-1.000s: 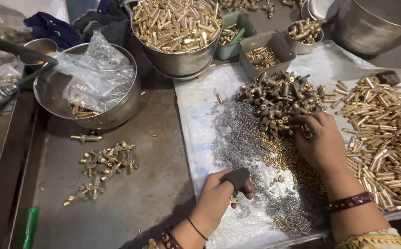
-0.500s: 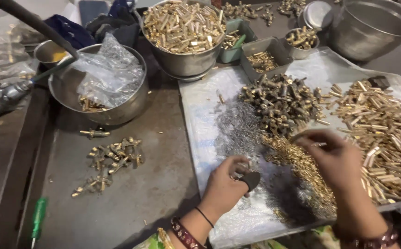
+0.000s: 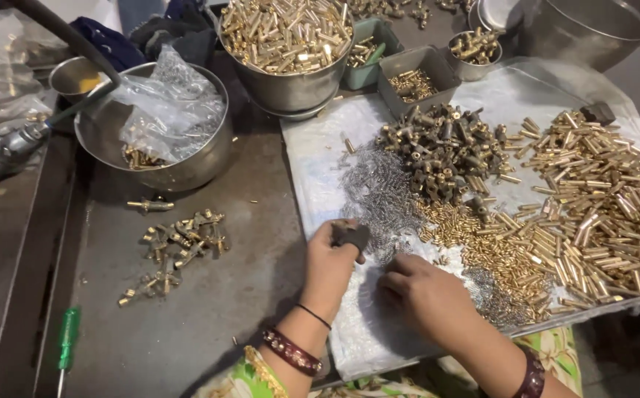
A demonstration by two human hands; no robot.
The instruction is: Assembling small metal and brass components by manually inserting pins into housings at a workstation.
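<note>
left hand [image 3: 329,259] pinched on dark part [image 3: 351,236] over the white sheet [image 3: 313,158] | right hand [image 3: 422,291] fingers curled on sheet near springs [image 3: 379,193], grip hidden, maybe picking one | risk: a spring could slip from fingertips into the pins [image 3: 482,247]; sleeve may scatter them

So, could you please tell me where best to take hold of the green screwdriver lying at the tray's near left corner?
Take the green screwdriver by its handle, from above: it lies flat, bare metal tray on both sides.
</note>
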